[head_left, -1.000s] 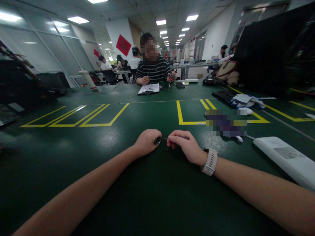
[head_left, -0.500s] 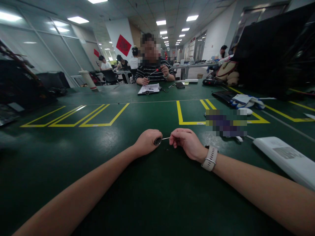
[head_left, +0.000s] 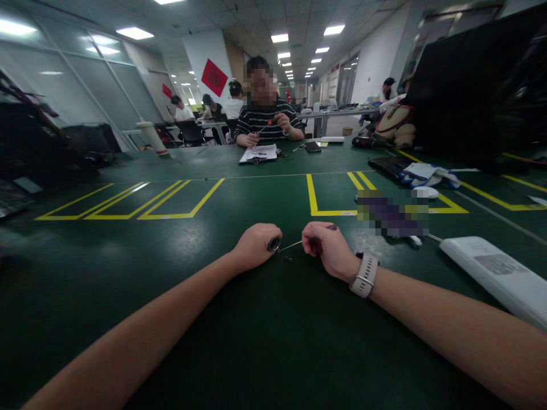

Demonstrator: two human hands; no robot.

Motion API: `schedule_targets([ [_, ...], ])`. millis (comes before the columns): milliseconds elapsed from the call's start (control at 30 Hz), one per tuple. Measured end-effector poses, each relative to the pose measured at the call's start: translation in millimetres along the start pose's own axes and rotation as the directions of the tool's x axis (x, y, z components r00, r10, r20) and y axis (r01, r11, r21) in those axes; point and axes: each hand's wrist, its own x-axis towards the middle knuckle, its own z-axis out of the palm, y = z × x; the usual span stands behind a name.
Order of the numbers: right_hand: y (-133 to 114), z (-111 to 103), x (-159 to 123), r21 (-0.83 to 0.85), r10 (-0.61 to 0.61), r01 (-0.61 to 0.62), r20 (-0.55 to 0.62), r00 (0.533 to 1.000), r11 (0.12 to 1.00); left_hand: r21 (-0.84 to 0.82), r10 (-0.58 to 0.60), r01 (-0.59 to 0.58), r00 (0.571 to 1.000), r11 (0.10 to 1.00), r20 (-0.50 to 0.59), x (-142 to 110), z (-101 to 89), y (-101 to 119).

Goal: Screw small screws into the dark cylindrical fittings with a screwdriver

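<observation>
My left hand [head_left: 256, 245] is closed around a short dark cylinder [head_left: 273, 244] whose round end with a metal rim faces right. Most of the cylinder is hidden by the fingers. My right hand [head_left: 325, 247] is closed on a thin metal-shafted tool [head_left: 291, 246]. Its shaft points left, and the tip is close to the lower edge of the cylinder's round end. A tiny ring-like part shows at that tip; whether it touches the cylinder I cannot tell. Small ring-like parts [head_left: 289, 259] lie on the green table [head_left: 273, 330] just below the shaft.
A white power bank-like block [head_left: 491, 273] with a cable lies at right, near a blurred purple item [head_left: 391, 216] and a white mouse [head_left: 426, 193]. Yellow tape [head_left: 314, 196] marks the table. Across it, a person [head_left: 269, 122] works over a clipboard [head_left: 258, 154].
My right hand has drawn slightly right, and the shaft's tip now shows outside the cylinder's end. Another tiny part appears beside the one on the table. My left hand stays put.
</observation>
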Motion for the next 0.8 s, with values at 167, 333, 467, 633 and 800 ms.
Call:
schedule_targets([
  [167, 0.4, 2.1, -1.0, -0.081, -0.014, 0.012, -0.026, 1.000, 0.997, -0.053, -0.026, 0.023, 0.998, 0.998, -0.049, -1.9, 1.3, -1.1],
  [333, 0.3, 2.5, -2.4, -0.128, -0.013, 0.011, -0.014, 1.000, 0.992, -0.131, -0.007, -0.004, 0.996, 0.991, -0.083, -3.5, 1.2, 0.0],
  [467, 1.5, 1.7, -2.9, -0.135, -0.048, 0.044, -0.025, 0.999, 0.990, -0.139, 0.013, -0.021, 0.998, 0.990, -0.058, -3.1, 0.5, 1.2],
  [633, 5.0, -2.3, -1.0, -0.108, -0.105, 0.099, -0.055, 0.993, 0.989, -0.151, -0.005, 0.002, 1.000, 0.989, -0.015, -3.1, -1.0, 2.2],
  [800, 3.5, -3.8, 0.4, -0.156, -0.117, 0.103, -0.085, 0.989, 0.982, -0.016, -0.232, 0.232, 0.960, 0.973, -0.156, -0.1, 0.7, -2.4],
])
